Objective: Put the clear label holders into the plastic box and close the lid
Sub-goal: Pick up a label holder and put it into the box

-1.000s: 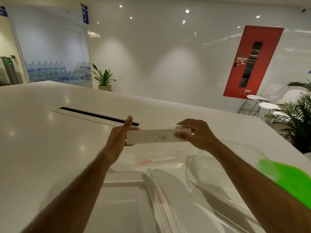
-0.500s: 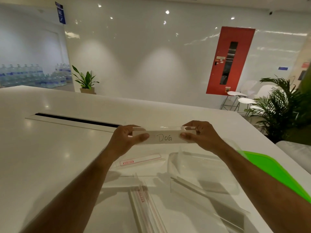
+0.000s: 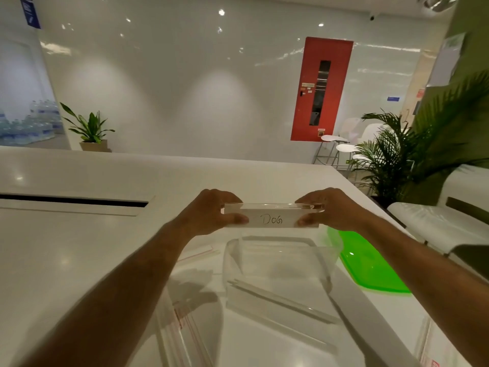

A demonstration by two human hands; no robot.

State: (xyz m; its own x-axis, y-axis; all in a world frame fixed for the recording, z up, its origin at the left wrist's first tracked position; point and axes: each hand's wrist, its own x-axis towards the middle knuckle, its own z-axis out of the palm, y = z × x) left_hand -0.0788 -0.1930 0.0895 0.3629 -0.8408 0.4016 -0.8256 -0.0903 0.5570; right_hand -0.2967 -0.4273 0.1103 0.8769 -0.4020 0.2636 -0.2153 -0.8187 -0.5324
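Note:
A clear label holder (image 3: 272, 215) with a white card reading "DOG" is held level in the air by both ends. My left hand (image 3: 211, 211) pinches its left end and my right hand (image 3: 326, 210) pinches its right end. It hangs just above the far rim of the open clear plastic box (image 3: 321, 254) on the white table. Another clear holder (image 3: 280, 300) lies slanted inside the box. The green lid (image 3: 367, 263) lies flat on the table to the right of the box.
Clear zip bags with red strips (image 3: 185, 324) lie on the table left of the box, and one more (image 3: 198, 254) under my left forearm. A dark cable slot (image 3: 74, 202) runs across the table at far left. The table's right edge is near the lid.
Both hands carried the "DOG" holder to the right, over the box. The view swung right, so the box and green lid now sit under the hands.

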